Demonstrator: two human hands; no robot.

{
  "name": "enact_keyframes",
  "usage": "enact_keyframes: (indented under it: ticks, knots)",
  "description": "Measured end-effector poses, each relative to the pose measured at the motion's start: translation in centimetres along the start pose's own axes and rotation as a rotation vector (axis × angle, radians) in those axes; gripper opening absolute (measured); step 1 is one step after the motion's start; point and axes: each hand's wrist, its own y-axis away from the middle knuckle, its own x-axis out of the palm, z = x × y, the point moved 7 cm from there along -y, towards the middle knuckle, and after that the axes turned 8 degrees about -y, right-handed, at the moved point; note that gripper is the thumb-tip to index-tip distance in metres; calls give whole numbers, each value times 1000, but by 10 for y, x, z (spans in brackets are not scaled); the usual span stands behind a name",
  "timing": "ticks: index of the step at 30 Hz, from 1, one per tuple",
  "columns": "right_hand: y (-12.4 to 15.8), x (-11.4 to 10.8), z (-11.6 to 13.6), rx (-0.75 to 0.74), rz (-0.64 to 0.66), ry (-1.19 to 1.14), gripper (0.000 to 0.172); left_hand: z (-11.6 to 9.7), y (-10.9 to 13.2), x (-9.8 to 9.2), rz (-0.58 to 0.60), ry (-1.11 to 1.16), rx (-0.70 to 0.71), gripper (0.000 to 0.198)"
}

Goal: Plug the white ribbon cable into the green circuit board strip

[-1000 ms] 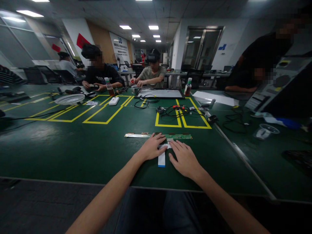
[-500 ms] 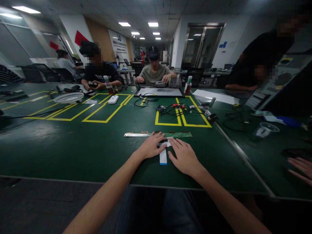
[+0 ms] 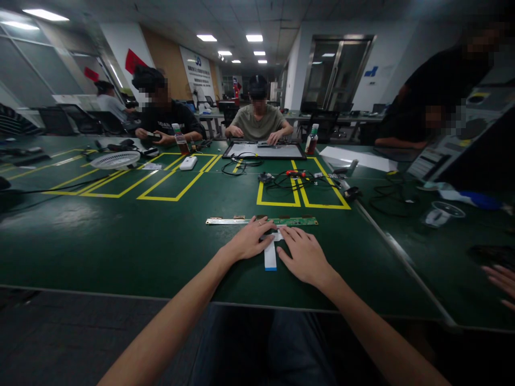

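Observation:
A long narrow green circuit board (image 3: pixel 298 221) with a metal strip at its left end lies across the green table (image 3: pixel 120 246) in front of me. A white flat ribbon cable (image 3: pixel 270 257) with a blue tip runs from the board toward me. My left hand (image 3: pixel 248 240) rests with fingers stretched over the cable's top end and the board's edge. Just right of the cable, my right hand (image 3: pixel 304 254) lies flat, its fingertips touching the cable's top end near the board.
Yellow tape boxes (image 3: pixel 300 195) mark the table beyond the board, with tangled cables and a red tool (image 3: pixel 293 174). Farther off are a flat panel (image 3: pixel 263 150), a bottle (image 3: pixel 309 140), a white fan (image 3: pixel 115 160) and seated people. Another person's hand (image 3: pixel 501 279) shows at the right edge.
Both hands have crept slightly toward the board along the ribbon cable. The person opposite lowered both hands onto the panel. Another person's hand came in at the right edge.

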Motion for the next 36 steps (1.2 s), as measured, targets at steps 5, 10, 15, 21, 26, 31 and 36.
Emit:
enact_keyframes:
  ticks: [5,10,15,21,26,31,36]
  knots:
    - [-3,-1,-1,30,35,-30,60,-3,0,2,-1,-68,16,42]
    - [-6,-2,-5,23,16,-59,58,-5,3,1,23,-88,39,45]
    - [-9,-4,-18,76,-36,-96,50,-6,3,0,19,-109,47,45]
    - [-8,-6,-17,57,-49,-87,51,-6,1,3,52,-145,66,44]
    - [9,-15,-23,83,-94,-67,53,-4,1,3,60,-120,59,43]
    - [38,-23,-59,165,-156,-81,51,5,4,0,76,-156,49,45]
    - [53,-22,-80,188,-203,-113,48,34,24,-14,72,-224,-51,48]
